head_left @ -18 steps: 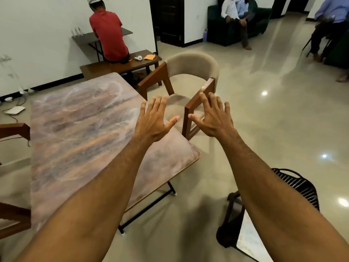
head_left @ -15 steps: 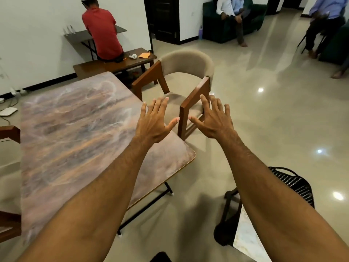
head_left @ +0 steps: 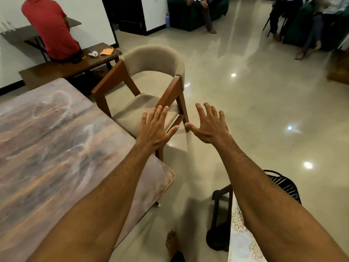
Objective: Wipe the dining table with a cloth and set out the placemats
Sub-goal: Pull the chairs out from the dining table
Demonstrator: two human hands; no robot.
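Judging task as not started: floral sheet (head_left: 239,241) at 5 o'clock possibly a placemat, cannot tell; no cloth in view; dining table (head_left: 56,148) at 9 o'clock showing no placemats. Farther out at 12 o'clock, left hand (head_left: 154,131) and right hand (head_left: 210,129) empty, fingers spread, palms down, thumbs almost meeting, in front of chair (head_left: 151,57).

Table (head_left: 56,148), left of chair (head_left: 151,59): cut by left edge. Red-shirted person (head_left: 51,29), beyond chair: head cropped. Chair's front leg: partly behind left hand (head_left: 153,131).
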